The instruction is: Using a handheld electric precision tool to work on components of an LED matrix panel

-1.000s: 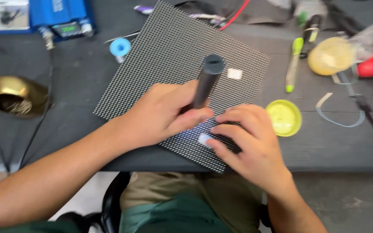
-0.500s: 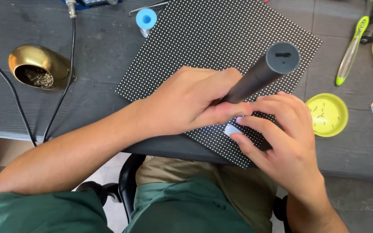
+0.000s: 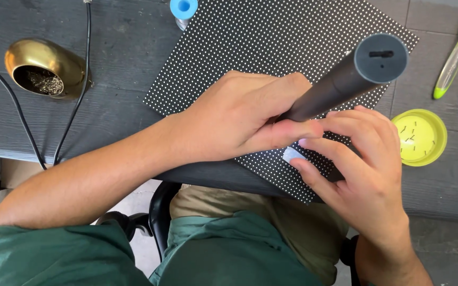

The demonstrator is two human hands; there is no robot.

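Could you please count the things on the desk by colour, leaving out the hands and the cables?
Black: 2, the dotted panel and the cylindrical tool held by the left hand
Brass: 1, the bowl-shaped holder
Blue: 1, the spool
Yellow-green: 2, the round dish and the pen-like tool
White: 1, the small piece at the right hand
Total: 7

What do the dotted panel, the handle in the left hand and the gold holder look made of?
Dotted panel: stiff matte black board, probably plastic, with an even grid of pale dots. Black handle in the left hand: matte plastic or rubber, no glare. Gold holder: polished metal, likely brass, with bright reflections and wiry filling.
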